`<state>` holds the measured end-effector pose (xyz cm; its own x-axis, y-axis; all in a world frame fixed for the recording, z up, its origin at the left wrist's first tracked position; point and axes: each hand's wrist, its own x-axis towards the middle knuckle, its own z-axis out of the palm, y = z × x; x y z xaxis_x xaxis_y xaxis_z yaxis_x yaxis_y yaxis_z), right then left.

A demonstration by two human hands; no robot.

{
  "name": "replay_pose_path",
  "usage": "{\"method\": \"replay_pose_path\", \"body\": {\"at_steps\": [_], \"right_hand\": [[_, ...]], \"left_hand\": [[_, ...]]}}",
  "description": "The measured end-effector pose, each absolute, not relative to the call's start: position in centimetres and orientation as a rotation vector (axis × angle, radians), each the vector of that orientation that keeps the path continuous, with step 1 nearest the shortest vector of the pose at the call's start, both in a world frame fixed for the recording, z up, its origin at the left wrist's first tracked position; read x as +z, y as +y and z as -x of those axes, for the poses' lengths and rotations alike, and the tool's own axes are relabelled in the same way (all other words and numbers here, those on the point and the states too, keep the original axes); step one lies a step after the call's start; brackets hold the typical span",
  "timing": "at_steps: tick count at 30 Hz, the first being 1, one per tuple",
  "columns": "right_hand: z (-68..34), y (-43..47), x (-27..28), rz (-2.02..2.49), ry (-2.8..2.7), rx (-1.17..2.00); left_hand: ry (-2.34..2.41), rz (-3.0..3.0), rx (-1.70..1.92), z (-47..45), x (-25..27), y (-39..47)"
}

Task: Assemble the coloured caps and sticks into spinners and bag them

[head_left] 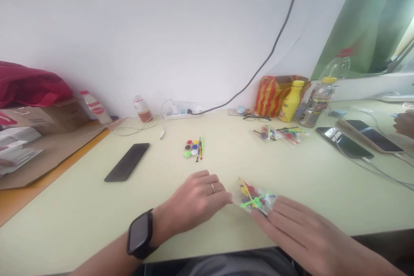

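Note:
A small clear plastic bag (255, 198) of colourful plastic pieces, in yellow, red, blue and green, is near the table's front edge. My right hand (297, 228) grips its right side, thumb below and fingers along the edge. My left hand (202, 196), with a ring and a black watch, is closed at the bag's left edge, its fingertips pinching the thin plastic. Beyond my left hand lies a neat group of coloured round discs (190, 148) beside several thin coloured sticks (201, 147).
A black phone (127, 162) lies to the left. More bagged pieces (281, 133), a yellow bottle (291, 101) and clear bottles (318, 101) stand back right, near two charging phones (371, 136). Boxes (48, 116) are far left. Parts of other people's hands (404, 123) show at both sides.

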<state>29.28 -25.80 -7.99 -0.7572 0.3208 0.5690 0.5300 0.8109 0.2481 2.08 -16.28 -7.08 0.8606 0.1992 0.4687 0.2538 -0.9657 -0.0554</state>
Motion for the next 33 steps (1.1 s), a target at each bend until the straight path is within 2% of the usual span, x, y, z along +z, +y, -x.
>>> {"method": "replay_pose_path", "body": {"at_steps": [6,13,23,33], "right_hand": [[-29.7,-27.2,-8.9,0.747,-2.437,-0.301],[-29.3,-25.3,-10.9,1.007,-2.584,-0.203],[-34.9,-21.5,-12.5,1.427,-2.465,-0.344],[-37.6,-12.9,-12.0,1.497,-2.495,-0.207]], "left_hand": [[-0.355,2.866,-0.470,-2.5,-8.1,-16.1],[-0.463,2.790,-0.358,-3.9,-8.6,-14.6],[-0.834,2.780,-0.537,-0.7,-7.7,-11.6],[-1.122,2.758,-0.703,2.8,-7.4,-8.2]]}}
